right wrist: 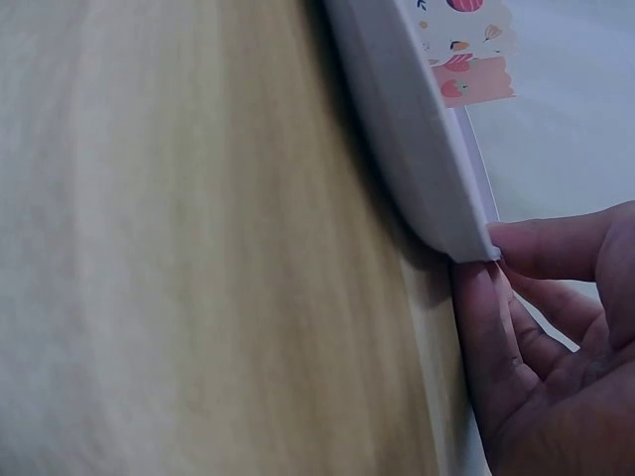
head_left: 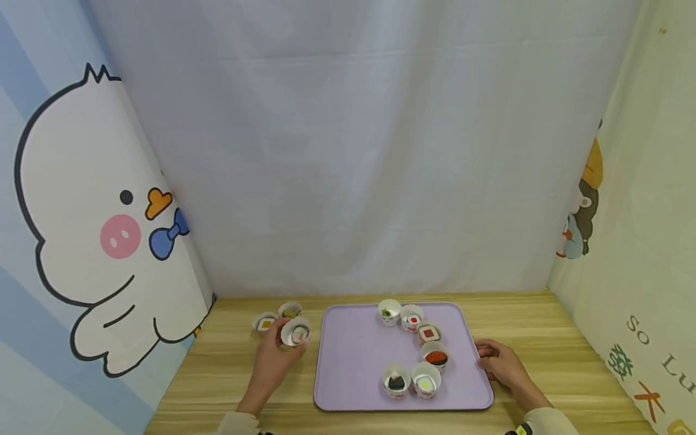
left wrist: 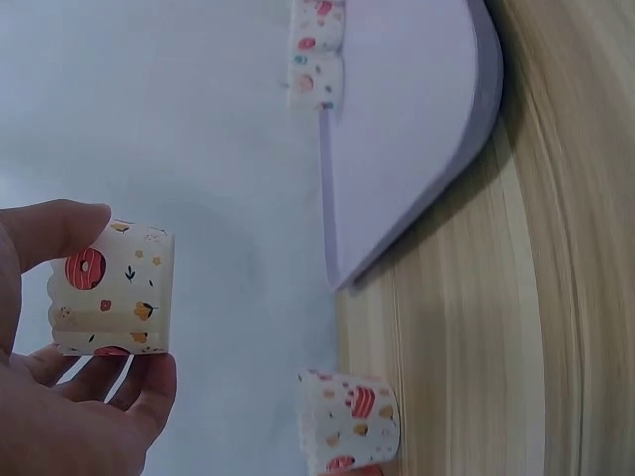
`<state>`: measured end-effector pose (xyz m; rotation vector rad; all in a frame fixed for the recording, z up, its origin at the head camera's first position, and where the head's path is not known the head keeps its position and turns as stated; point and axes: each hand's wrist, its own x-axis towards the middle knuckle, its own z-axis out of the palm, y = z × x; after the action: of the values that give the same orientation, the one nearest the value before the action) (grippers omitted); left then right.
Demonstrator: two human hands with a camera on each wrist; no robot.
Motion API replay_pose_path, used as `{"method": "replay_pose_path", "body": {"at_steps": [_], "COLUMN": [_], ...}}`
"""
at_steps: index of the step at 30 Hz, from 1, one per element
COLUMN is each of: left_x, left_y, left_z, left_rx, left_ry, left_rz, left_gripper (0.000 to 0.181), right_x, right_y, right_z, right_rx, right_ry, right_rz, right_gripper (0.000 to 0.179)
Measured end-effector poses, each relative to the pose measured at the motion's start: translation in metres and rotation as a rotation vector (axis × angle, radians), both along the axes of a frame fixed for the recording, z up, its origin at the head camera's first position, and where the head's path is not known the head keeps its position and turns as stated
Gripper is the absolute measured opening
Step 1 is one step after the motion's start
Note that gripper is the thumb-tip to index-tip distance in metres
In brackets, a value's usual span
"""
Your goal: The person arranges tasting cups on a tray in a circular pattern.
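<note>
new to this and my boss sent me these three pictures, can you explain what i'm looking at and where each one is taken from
No machine here: these are a person's bare hands. The wide picture comes from a head-worn camera; the others come from left and right wrist cameras. On the light wood-grain table lies a flat, pale purple, rectangular tray carrying six round, white, patterned paper-like cups with small food-like pieces inside. At least two similar cups stand left of the tray. The left hand holds another such cup up in its fingers; the right hand pinches the tray's right edge.

Down-looking head and close wrist views share the tray.
</note>
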<state>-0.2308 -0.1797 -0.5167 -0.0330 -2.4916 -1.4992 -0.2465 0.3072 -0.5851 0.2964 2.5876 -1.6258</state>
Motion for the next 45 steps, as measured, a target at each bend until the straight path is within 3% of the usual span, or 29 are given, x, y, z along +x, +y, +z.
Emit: {"method": "replay_pose_path", "body": {"at_steps": [15,24,31,39,45], "left_x": [0.000,0.000,0.000,0.000,0.003], "left_y": [0.042,0.064,0.078,0.089,0.097], "left_z": [-0.007,-0.019,-0.032,-0.044,-0.049], "left_rx": [0.036,-0.005,-0.052,-0.059,-0.095], "left_ry": [-0.039,-0.009,-0.028,-0.007,-0.067], "left_rz": [-0.161,-0.236,-0.313,-0.340,-0.344], "left_gripper": [0.064,0.062,0.059,0.058,0.062], "right_x": [0.001,0.001,0.001,0.000,0.000], "right_y": [0.000,-0.001,-0.001,0.000,0.000], "right_z": [0.002,0.003,0.003,0.001,0.000], "right_rx": [-0.007,-0.008,-0.011,-0.011,-0.025], "right_ry": [-0.005,-0.006,-0.003,-0.009,-0.009], "right_rz": [0.001,0.005,0.001,0.001,0.001], "right_gripper": [0.052,0.052,0.051,0.052,0.052]}}
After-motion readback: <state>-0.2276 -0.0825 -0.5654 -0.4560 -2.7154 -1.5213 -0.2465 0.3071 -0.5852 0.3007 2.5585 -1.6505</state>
